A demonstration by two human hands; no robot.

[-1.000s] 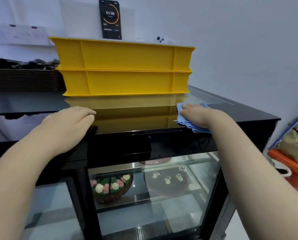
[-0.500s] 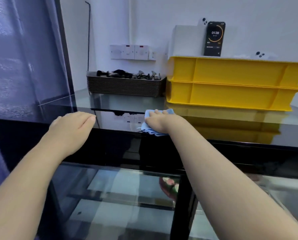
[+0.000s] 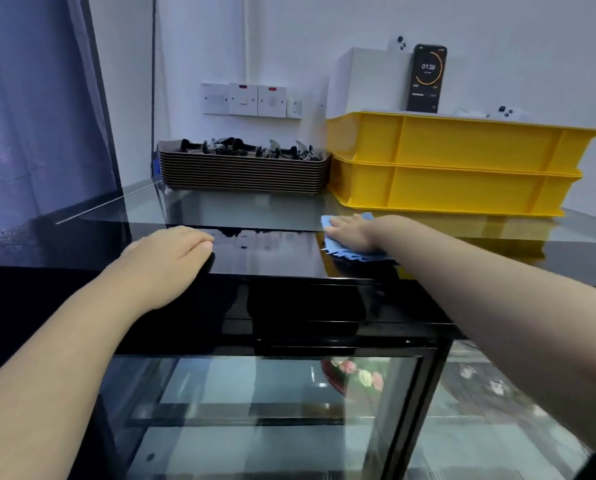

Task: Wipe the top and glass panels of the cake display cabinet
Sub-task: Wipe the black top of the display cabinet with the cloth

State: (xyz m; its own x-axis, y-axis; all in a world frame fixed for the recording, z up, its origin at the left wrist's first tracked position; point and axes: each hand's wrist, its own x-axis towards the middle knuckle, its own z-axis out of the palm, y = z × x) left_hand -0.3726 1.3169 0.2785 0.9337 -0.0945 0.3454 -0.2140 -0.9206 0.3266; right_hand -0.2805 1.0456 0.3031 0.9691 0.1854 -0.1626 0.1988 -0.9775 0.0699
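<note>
- The right hand lies flat with fingers straight, pressing a blue cloth onto the glossy black top of the display cabinet, just in front of two stacked yellow crates.
- The left hand rests palm down near the top's front edge, fingers relaxed, holding nothing.
- Below, a glass panel shows a decorated cake inside.
- A phone stands on the crates.

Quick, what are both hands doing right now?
Left hand: open, resting on the top.
Right hand: open, pressing flat on the cloth.
</note>
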